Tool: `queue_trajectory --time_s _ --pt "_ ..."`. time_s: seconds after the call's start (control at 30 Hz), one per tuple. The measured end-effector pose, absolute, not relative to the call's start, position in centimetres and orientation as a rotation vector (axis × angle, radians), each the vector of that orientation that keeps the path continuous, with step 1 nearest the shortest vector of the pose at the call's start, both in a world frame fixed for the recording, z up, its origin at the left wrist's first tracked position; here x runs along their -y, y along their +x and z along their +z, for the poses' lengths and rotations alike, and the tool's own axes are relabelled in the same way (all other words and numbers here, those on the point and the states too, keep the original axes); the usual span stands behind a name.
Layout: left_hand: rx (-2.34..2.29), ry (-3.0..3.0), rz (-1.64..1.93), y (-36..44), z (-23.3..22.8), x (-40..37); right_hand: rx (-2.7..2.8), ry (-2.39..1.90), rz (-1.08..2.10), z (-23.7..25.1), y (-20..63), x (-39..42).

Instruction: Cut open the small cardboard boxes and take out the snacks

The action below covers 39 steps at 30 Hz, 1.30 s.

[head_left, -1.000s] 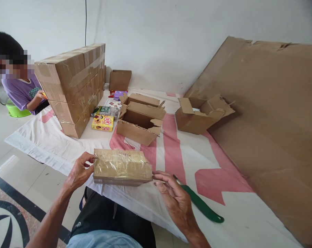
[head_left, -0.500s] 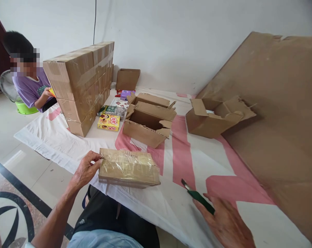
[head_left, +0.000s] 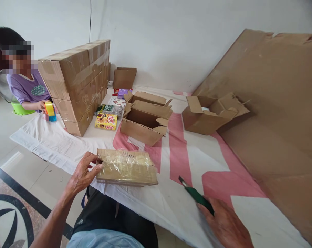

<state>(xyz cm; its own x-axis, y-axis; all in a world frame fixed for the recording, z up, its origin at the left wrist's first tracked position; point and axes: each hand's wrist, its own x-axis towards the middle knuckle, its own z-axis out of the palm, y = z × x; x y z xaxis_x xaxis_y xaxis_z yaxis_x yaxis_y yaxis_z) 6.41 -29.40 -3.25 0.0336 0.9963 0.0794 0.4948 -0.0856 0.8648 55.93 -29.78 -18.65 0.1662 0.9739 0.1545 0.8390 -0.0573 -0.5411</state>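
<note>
The left hand (head_left: 82,175) reaches in from the near edge of the white-and-pink sheet (head_left: 55,143), its fingers curled against the left end of the taped box (head_left: 126,167), which lies flat close to that near edge. The right hand (head_left: 225,225) lies palm down at the near edge, fingers closed over the handle of the green cutter (head_left: 196,195), blade tip pointing away. Half a second ago this hand was only just touching the cutter.

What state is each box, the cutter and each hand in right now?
Taped box: sealed, flat on the sheet, left hand gripping its end.
Cutter: blade out, in right hand.
Open boxes: flaps up.
Far box: open, torn flaps.
Stack: taped shut.
</note>
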Motion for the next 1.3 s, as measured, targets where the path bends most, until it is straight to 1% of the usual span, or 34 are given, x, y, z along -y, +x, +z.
queue_trajectory --time_s 0.13,0.23,0.43,0.57,0.73,1.0,1.3 --pt "-1.496 1.656 1.018 6.1 -3.7 29.1 1.690 -2.030 0.333 -18.0 55.7 29.8" --pt "-1.479 1.632 1.069 5.8 -4.4 28.6 1.595 -2.009 0.390 -16.7 55.4 29.8" --pt "-1.552 1.543 1.085 6.0 -5.3 28.2 1.315 -1.843 0.749 -12.6 51.9 29.8" --pt "-1.550 1.560 1.081 6.1 -5.3 28.4 1.283 -1.672 0.916 -10.2 48.2 29.5" --pt "-1.559 1.625 1.043 6.1 -4.9 28.8 1.480 -1.523 1.003 -7.3 45.0 28.7" --pt "-1.534 1.727 0.970 6.3 -4.0 29.9 1.845 -1.334 1.009 -2.1 41.6 26.8" --pt "-1.504 1.781 0.936 6.3 -3.6 30.6 2.062 -1.189 1.022 -0.1 39.6 25.9"
